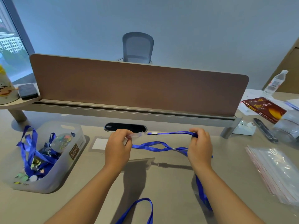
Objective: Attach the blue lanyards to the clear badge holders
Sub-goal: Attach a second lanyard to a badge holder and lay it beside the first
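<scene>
- Mid-frame, above the counter point(161, 183), the left hand point(119, 147) is pinching a clear badge holder point(135, 136); its outline is hard to make out.
- The right hand point(199, 147) is curling its fingers round a blue lanyard point(161, 147), whose white clip point(154, 133) is pointing at the holder, just short of it.
- The lanyard's loop is running off the bottom edge.
- At left, a bin point(53, 172) is holding more lanyards, partly hidden by its frosted wall.

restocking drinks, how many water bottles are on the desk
1: a clear water bottle stands at the far right of the desk, behind the red packet. Others may be out of frame.
</scene>
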Motion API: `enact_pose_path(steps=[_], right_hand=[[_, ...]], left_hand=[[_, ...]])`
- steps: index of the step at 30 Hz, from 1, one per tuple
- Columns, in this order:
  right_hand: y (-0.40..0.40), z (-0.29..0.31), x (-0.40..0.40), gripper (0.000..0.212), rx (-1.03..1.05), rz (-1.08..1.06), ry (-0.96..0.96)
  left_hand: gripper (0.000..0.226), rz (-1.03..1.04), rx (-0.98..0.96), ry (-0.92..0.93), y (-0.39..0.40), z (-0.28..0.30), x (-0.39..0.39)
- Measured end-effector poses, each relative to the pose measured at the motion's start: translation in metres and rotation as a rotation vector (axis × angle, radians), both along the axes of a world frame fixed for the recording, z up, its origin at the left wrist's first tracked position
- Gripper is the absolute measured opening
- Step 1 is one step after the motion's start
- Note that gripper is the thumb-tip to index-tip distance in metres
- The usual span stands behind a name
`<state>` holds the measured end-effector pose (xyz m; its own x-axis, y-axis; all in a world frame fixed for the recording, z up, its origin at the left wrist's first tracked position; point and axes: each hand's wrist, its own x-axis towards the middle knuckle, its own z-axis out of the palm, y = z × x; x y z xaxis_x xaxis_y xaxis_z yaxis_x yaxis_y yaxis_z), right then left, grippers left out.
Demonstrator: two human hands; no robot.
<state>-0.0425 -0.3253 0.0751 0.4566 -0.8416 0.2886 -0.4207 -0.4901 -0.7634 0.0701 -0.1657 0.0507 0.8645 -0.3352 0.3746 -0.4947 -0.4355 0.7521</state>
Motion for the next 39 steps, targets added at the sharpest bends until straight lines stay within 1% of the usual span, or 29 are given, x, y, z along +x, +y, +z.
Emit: enact_pose_path(steps=[3, 5, 6, 10, 12, 15, 17, 18, 19, 20, 21, 23, 24, 25, 26, 28, 30, 32, 35, 36, 39], right_hand=[[-0.012, 0.011, 0.01, 0.031, -0.228, -0.078, 0.006], [-0.011, 0.008, 0.017, 0.033, -0.307, -0.035, 0.089], [-0.008, 0.002, 0.021, 0.034, -0.306, 0.009, 0.169], [0.01, -0.044, 0.032, 0.035, -0.256, 0.223, 0.596], [0.02, -0.07, 0.036, 0.038, -0.216, 0.309, 0.709], [0.035, -0.102, 0.041, 0.04, -0.113, 0.386, 0.802], [0.042, -0.115, 0.042, 0.042, -0.082, 0.422, 0.845], [0.045, -0.12, 0.042, 0.048, -0.071, 0.442, 0.859], [0.048, -0.122, 0.041, 0.056, -0.055, 0.465, 0.867], [0.05, -0.123, 0.039, 0.062, -0.039, 0.487, 0.864], [0.052, -0.122, 0.037, 0.065, -0.029, 0.508, 0.853], [0.057, -0.122, 0.033, 0.065, -0.02, 0.558, 0.844], [0.06, -0.123, 0.031, 0.064, -0.01, 0.59, 0.86], [0.064, -0.125, 0.028, 0.063, 0.003, 0.619, 0.892], [0.067, -0.128, 0.025, 0.063, 0.019, 0.637, 0.935], [0.07, -0.136, 0.019, 0.062, 0.056, 0.645, 1.02], [0.07, -0.143, 0.014, 0.059, 0.059, 0.637, 1.054], [0.066, -0.146, 0.012, 0.057, 0.035, 0.621, 1.049], [0.059, -0.151, 0.016, 0.057, 0.009, 0.589, 1.03], [0.056, -0.152, 0.017, 0.058, 0.008, 0.578, 1.024], [0.05, -0.153, 0.021, 0.06, 0.036, 0.496, 0.949]], left_hand=[[0.01, -0.022, -0.006, -0.019, -0.007, 0.001, 0.013], [0.011, -0.026, 0.027, -0.04, -0.006, -0.005, 0.021], [0.012, -0.023, 0.061, -0.047, -0.003, -0.011, 0.025], [0.016, -0.022, 0.237, -0.083, 0.025, -0.051, 0.038], [0.016, -0.051, 0.362, -0.116, 0.041, -0.075, 0.043], [0.009, -0.09, 0.516, -0.075, 0.057, -0.099, 0.043], [0.015, -0.146, 0.616, -0.076, 0.062, -0.108, 0.04], [0.016, -0.166, 0.618, -0.081, 0.062, -0.108, 0.037], [0.022, -0.175, 0.611, -0.067, 0.062, -0.107, 0.036], [0.037, -0.182, 0.633, 0.0, 0.063, -0.107, 0.034], [0.057, -0.192, 0.679, 0.095, 0.063, -0.108, 0.033], [0.091, -0.194, 0.777, 0.21, 0.064, -0.109, 0.03], [0.101, -0.191, 0.795, 0.232, 0.063, -0.111, 0.028], [0.105, -0.192, 0.808, 0.254, 0.063, -0.114, 0.025], [0.102, -0.193, 0.82, 0.278, 0.063, -0.117, 0.024], [0.082, -0.17, 0.855, 0.295, 0.064, -0.123, 0.025], [0.071, -0.157, 0.911, 0.296, 0.07, -0.126, 0.028], [0.074, -0.158, 0.934, 0.296, 0.078, -0.133, 0.033], [0.093, -0.179, 0.937, 0.252, 0.086, -0.139, 0.04], [0.095, -0.178, 0.932, 0.237, 0.087, -0.14, 0.042], [0.083, -0.13, 0.899, 0.241, 0.087, -0.138, 0.049]])
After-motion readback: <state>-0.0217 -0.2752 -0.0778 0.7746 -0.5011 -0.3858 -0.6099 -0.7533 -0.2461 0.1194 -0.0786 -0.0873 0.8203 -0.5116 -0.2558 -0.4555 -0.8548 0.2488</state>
